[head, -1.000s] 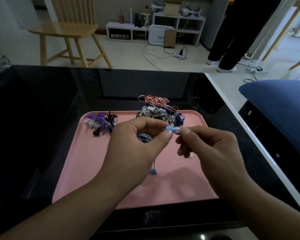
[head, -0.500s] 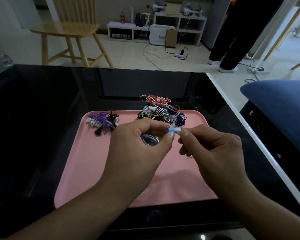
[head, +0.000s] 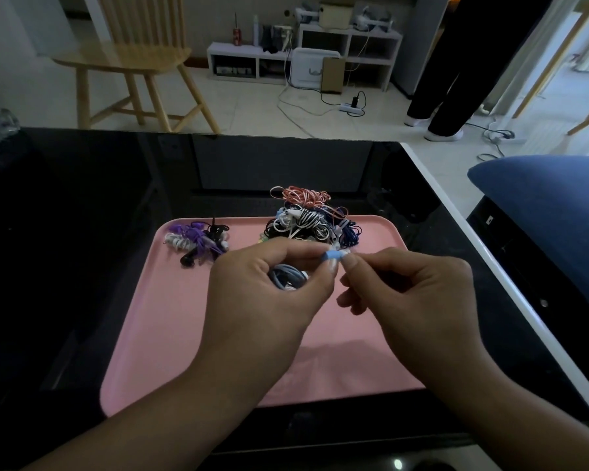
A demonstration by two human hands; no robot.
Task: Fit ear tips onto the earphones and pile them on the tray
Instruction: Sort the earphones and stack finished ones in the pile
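From my seat I see two bare forearms entering from the bottom edge, with no sleeve covering either one. The left hand [head: 266, 294] and right hand [head: 412, 294] wear no gloves, rings, watch or wristband. The fingers [head: 330, 266] have short, plain nails with no visible polish.

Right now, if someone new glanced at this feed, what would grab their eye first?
First, the two hands meeting over the middle of the pink tray: the left hand and right hand pinch a small light-blue earphone piece between their fingertips, with a coil of blue cable tucked in the left palm. Next, the big tangle of earphones at the tray's far edge, and a smaller purple-and-black bunch at its far-left corner.
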